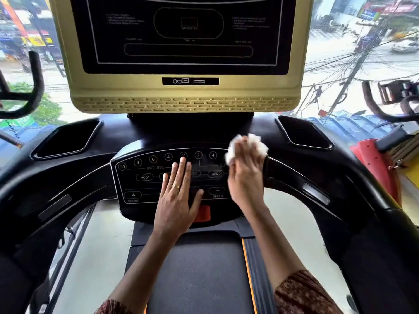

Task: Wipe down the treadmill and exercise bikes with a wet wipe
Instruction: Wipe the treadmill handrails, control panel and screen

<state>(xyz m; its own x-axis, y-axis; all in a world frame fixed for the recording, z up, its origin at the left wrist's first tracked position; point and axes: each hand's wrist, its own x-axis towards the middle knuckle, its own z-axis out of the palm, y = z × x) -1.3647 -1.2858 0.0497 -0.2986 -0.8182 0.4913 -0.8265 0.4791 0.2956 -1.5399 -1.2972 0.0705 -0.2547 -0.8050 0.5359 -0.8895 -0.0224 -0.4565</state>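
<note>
Your right hand [246, 177] presses the bunched wet wipe [232, 151], fingers curled round it, on the control panel [145, 168], right side. Left hand [176, 200] flat mid-panel, fingers straight, together.

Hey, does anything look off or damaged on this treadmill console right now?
Nothing stands out. The left hand lies flat on the control panel, the right hand holds the wet wipe at its right edge, and the screen is dark.
</note>
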